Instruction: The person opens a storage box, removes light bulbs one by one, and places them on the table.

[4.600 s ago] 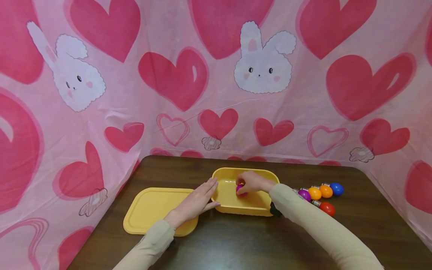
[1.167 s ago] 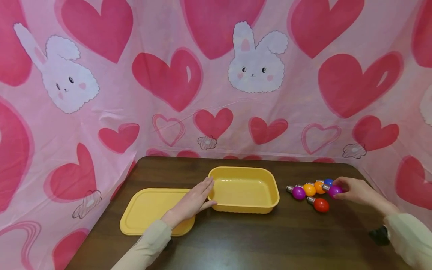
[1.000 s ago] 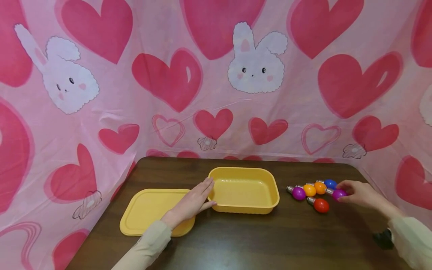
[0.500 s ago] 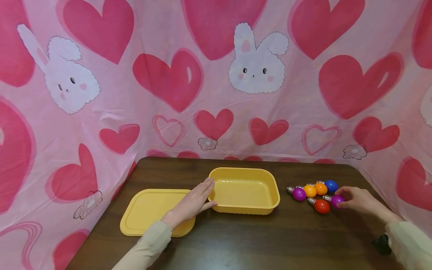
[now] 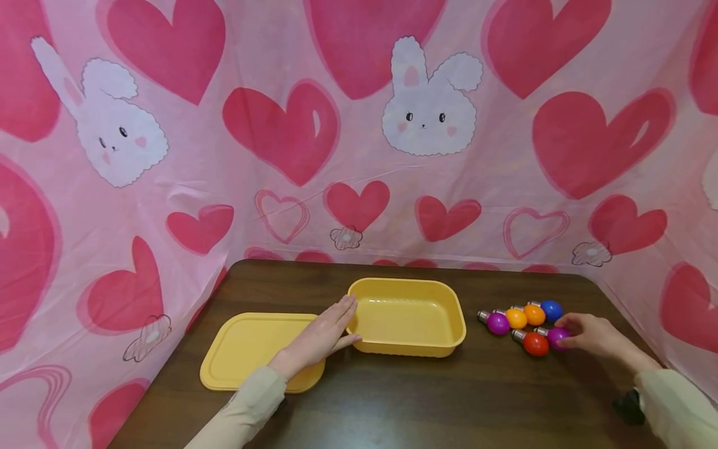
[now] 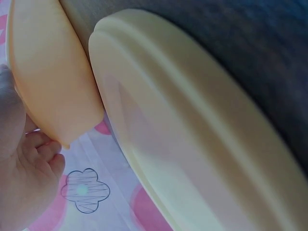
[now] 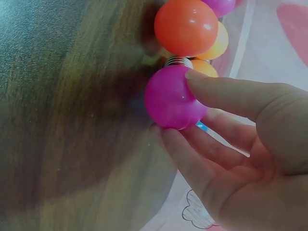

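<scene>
My right hand pinches a purple light bulb between thumb and fingertips, low over the table at the right. The bulb's metal screw base points away from the hand, close by a red bulb. Farther back lie a second purple bulb, two orange bulbs and a blue bulb. My left hand rests with extended fingers against the left rim of a yellow plastic box. Nothing lies inside the box.
A flat yellow lid lies left of the box, partly under my left forearm in the head view. The dark wooden table ends at the back against a pink cloth printed with hearts and rabbits.
Several seconds ago my right hand held a purple bulb inside the box. It has carried it right to the other bulbs, lately drawing it nearer the red one. My left hand stays put.
</scene>
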Action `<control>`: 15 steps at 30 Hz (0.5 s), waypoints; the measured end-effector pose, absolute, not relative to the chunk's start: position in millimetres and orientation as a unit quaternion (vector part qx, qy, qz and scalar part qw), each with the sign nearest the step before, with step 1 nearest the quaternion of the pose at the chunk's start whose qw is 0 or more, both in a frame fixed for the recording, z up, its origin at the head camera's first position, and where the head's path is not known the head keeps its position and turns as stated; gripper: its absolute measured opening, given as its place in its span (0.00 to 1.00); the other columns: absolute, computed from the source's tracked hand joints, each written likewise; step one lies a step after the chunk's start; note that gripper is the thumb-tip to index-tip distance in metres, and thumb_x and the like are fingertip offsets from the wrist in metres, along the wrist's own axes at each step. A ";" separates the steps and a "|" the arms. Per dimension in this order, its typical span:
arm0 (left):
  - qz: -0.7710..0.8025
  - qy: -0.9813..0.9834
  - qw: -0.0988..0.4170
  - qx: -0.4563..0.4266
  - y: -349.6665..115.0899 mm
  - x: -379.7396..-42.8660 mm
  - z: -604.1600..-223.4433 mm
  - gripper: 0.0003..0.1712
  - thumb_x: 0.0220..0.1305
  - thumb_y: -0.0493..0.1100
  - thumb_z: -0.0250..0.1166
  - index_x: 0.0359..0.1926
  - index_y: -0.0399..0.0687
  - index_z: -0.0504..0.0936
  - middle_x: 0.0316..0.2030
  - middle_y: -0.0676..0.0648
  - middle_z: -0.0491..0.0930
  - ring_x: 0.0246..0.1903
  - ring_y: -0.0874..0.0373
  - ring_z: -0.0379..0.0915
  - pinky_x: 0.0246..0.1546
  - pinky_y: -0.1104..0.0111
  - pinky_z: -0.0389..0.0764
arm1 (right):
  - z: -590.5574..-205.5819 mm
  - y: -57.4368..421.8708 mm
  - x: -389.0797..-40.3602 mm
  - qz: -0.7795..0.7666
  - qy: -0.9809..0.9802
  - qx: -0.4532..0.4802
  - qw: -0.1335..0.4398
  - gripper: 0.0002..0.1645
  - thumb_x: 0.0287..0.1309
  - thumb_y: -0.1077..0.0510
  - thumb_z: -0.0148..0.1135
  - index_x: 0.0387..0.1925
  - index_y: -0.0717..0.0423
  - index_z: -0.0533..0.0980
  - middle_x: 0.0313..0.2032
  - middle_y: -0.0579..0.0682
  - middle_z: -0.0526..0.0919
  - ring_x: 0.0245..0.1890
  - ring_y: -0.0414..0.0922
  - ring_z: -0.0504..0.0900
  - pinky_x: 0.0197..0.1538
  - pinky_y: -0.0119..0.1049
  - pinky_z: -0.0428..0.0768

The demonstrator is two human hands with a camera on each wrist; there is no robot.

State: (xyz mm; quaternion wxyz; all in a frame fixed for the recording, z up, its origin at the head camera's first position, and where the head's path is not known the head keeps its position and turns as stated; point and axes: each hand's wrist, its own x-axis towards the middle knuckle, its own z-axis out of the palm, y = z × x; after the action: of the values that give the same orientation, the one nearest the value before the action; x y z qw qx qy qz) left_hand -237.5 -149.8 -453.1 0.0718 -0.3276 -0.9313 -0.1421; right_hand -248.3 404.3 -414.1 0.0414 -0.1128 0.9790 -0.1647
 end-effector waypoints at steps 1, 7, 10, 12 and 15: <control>-0.142 -0.932 0.070 -0.327 -149.8 -237.6 -453.1 0.46 0.68 0.59 0.59 0.75 0.35 0.57 0.76 0.38 0.56 0.76 0.43 0.52 0.74 0.49 0.62 | -415.3 405.1 -248.6 -0.165 0.979 -0.114 0.043 0.21 0.49 0.54 0.75 0.40 0.65 0.79 0.38 0.63 0.86 0.36 0.54 0.82 0.41 0.53 0.82; -0.143 -0.933 0.063 -0.324 -149.6 -237.2 -452.4 0.46 0.69 0.60 0.59 0.75 0.36 0.56 0.76 0.39 0.55 0.77 0.44 0.51 0.74 0.49 0.61 | -418.1 406.0 -247.8 -0.173 0.977 -0.113 0.047 0.21 0.50 0.55 0.74 0.40 0.66 0.79 0.38 0.64 0.86 0.37 0.55 0.82 0.42 0.53 0.83; -0.141 -0.933 0.064 -0.323 -149.4 -237.3 -452.4 0.45 0.69 0.59 0.59 0.75 0.36 0.57 0.76 0.39 0.56 0.77 0.44 0.51 0.74 0.49 0.61 | -417.7 405.3 -247.2 -0.172 0.977 -0.115 0.045 0.20 0.50 0.56 0.73 0.40 0.67 0.79 0.39 0.64 0.86 0.37 0.56 0.83 0.42 0.52 0.83; -0.140 -0.933 0.066 -0.324 -149.3 -237.4 -452.4 0.45 0.69 0.59 0.59 0.75 0.35 0.57 0.76 0.39 0.56 0.77 0.44 0.51 0.74 0.49 0.61 | -417.4 404.9 -247.1 -0.168 0.978 -0.114 0.043 0.20 0.50 0.56 0.73 0.40 0.66 0.79 0.39 0.64 0.86 0.37 0.56 0.83 0.41 0.49 0.83; -0.139 -0.933 0.066 -0.325 -149.3 -236.9 -451.9 0.45 0.69 0.59 0.59 0.74 0.35 0.57 0.76 0.38 0.56 0.76 0.44 0.52 0.74 0.49 0.62 | -417.1 405.0 -246.8 -0.165 0.979 -0.115 0.040 0.20 0.50 0.57 0.73 0.40 0.66 0.79 0.39 0.63 0.86 0.37 0.55 0.83 0.40 0.44 0.82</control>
State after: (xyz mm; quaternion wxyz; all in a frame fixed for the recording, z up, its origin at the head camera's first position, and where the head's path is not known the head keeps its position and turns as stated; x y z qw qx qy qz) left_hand -236.9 -149.3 -451.9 0.0664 -0.3253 -0.9330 -0.1386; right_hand -246.8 405.0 -417.1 0.0404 -0.1154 0.9786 -0.1654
